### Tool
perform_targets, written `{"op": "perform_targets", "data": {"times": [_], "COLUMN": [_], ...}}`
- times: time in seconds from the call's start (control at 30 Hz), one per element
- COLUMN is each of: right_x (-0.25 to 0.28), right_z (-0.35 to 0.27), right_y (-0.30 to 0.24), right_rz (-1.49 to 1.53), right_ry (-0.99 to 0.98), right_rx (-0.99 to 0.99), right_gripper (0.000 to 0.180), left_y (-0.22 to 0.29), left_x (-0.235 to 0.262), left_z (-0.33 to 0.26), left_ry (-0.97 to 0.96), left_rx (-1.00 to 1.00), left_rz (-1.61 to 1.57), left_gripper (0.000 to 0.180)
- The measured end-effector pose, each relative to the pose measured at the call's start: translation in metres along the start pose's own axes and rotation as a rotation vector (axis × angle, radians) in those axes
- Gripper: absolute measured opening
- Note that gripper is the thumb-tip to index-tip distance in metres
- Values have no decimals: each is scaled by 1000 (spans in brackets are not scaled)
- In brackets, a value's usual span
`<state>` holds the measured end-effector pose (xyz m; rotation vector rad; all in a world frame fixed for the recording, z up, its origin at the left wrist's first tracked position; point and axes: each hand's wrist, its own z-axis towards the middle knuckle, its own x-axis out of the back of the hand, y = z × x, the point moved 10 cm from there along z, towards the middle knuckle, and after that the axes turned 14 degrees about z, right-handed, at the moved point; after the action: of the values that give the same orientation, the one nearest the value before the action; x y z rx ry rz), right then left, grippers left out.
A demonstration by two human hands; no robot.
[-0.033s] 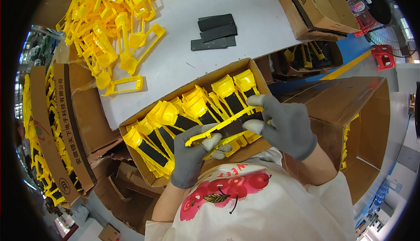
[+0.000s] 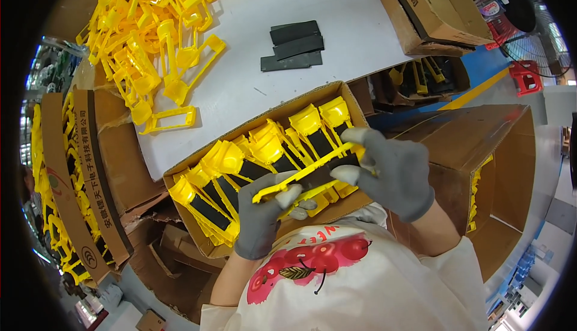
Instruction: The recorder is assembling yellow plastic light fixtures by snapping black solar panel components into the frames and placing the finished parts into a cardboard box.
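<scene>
Both my hands wear grey gloves and hold one long yellow plastic frame [image 2: 306, 177] with a black strip set in it. My left hand [image 2: 261, 217] grips its near end and my right hand [image 2: 393, 171] pinches the far end. The piece hovers just above an open cardboard box [image 2: 252, 123] packed with several like yellow frames holding black strips [image 2: 264, 150]. Loose black strips [image 2: 294, 45] lie on the white table [image 2: 336, 6] beyond the box. A heap of bare yellow frames [image 2: 150, 36] covers the table's far left.
A large open carton [image 2: 505, 150] stands at my right, another carton [image 2: 421, 6] at the table's far right edge. Cartons with yellow parts [image 2: 60, 168] line the left side. A red stool [image 2: 526, 72] and a floor fan [image 2: 541, 36] are at the far right.
</scene>
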<state>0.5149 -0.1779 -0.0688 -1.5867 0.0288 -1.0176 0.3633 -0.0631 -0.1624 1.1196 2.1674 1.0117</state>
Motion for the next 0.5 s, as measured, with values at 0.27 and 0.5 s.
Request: {"op": "perform_targets", "data": {"times": [0.27,0.5], "right_x": [-34,-33], "right_z": [-16,-40], "right_y": [51,56], "right_rz": [653,272], "right_ry": [-226,-79], "right_rx": [-458,-281], "right_gripper": [30,21], "left_y": [12,7], "left_x": [-3,-5], "left_z": [-4,1], "left_ry": [-97,-91], "left_rx": [-45,-4], "left_rz": [114,218], "left_gripper": [22,21]}}
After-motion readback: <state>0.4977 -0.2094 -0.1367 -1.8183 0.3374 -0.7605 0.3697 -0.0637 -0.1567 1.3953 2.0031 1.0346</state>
